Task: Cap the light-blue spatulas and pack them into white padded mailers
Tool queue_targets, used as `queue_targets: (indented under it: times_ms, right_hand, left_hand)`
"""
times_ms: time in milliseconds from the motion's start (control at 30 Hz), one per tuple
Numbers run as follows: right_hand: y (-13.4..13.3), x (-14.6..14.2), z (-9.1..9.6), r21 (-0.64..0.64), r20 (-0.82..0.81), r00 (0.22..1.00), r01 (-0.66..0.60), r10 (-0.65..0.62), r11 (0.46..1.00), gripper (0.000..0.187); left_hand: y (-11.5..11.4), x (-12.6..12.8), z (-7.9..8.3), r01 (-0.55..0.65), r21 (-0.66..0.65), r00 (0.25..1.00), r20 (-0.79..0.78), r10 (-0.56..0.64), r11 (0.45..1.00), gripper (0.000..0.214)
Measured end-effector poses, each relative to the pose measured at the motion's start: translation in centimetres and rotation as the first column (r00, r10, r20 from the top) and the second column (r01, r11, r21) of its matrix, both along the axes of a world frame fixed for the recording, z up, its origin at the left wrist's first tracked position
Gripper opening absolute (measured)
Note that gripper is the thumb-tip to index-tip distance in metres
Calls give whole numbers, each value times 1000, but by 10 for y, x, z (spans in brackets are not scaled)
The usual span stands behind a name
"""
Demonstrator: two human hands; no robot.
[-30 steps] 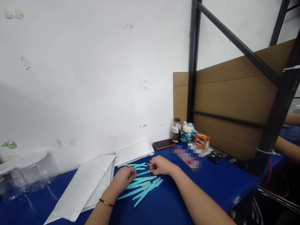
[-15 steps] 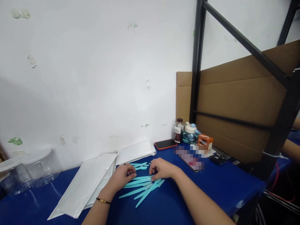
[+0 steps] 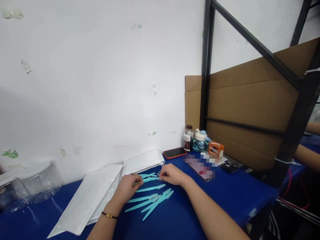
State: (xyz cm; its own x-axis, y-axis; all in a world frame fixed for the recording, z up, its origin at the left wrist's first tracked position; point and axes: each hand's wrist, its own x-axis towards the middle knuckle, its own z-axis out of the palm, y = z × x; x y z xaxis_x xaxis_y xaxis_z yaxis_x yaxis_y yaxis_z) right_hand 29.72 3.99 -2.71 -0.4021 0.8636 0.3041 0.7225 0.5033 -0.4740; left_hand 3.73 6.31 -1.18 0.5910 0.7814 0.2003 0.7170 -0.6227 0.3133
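Several turquoise eyebrow razors [image 3: 151, 188] lie spread on the blue table [image 3: 175, 216], their handles pointing toward me and to the left. My left hand [image 3: 130, 184], with a ring and a dark bracelet, pinches the handle end of one razor at the far side of the spread. Opposite it, my right hand [image 3: 171, 174] has its fingertips closed at the pale blade end of that same razor. Part of the razor is covered by my fingers. Two more razors show just behind the hands.
White envelopes [image 3: 87, 196] lie left and behind. Clear lidded jars [image 3: 41, 181] stand far left. A phone in an orange case [image 3: 175, 153], a brown-capped bottle [image 3: 188, 139], a water bottle [image 3: 200, 141], an orange box [image 3: 216, 151] and a second phone [image 3: 200, 169] sit right.
My right hand has moved back from the nearer razors to the far ones, and my left fingers have closed there too. The nearer razors lie more spread. The view has shifted slightly.
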Motion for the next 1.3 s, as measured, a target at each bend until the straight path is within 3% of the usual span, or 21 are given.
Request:
queue_targets:
  times_ms: [133, 200, 300, 400, 533, 733, 933, 1033, 1100, 1200, 1300]
  right_hand:
    - [6, 19, 0, -16, 37, 982, 186, -185, 982, 11]
    - [6, 20, 0, -1, 29, 977, 210, -210, 978, 9]
    - [2, 10, -1, 2, -33, 995, 92, -92, 996, 11]
    - [-2, -3, -3, -47, 4, 999, -50, 50, 998, 24]
    - [-4, -14, -5, -28, 103, 992, -72, 74, 997, 12]
    - [-3, -17, -3, 3, 110, 989, -103, 102, 995, 11]
    - [1, 9, 4, 18, 79, 989, 125, -127, 992, 12]
    - [-1, 9, 6, 2, 6, 993, 116, -116, 993, 10]
    - [-5, -1, 6, -17, -43, 999, 15, -16, 1000, 12]
    - [-11, -17, 5, -71, -29, 989, -149, 147, 986, 13]
    - [-15, -26, 5, -91, -4, 983, -183, 184, 979, 16]
  left_hand:
    - [11, -14, -4, -132, 33, 991, -26, 133, 991, 22]
    - [12, -16, -5, -157, 37, 987, -27, 158, 987, 21]
    - [8, -11, -4, -155, 60, 988, 25, 153, 986, 24]
    - [-1, -1, -2, -60, 17, 997, 52, 59, 998, 23]
    - [-10, 13, -5, 97, -52, 995, -24, -99, 994, 17]
    - [-5, 15, -8, 83, -17, 995, -52, -83, 996, 20]
    - [7, -12, -2, -97, 29, 994, -40, 98, 995, 21]
    - [8, -17, -2, -140, 6, 990, 1, 140, 990, 19]
    - [6, -15, -2, -102, -48, 994, 33, 104, 994, 22]
    - [0, -10, -2, 28, -274, 1000, -3, -30, 961, 29]
    - [-3, -7, -2, 63, -410, 996, -37, -85, 910, 24]
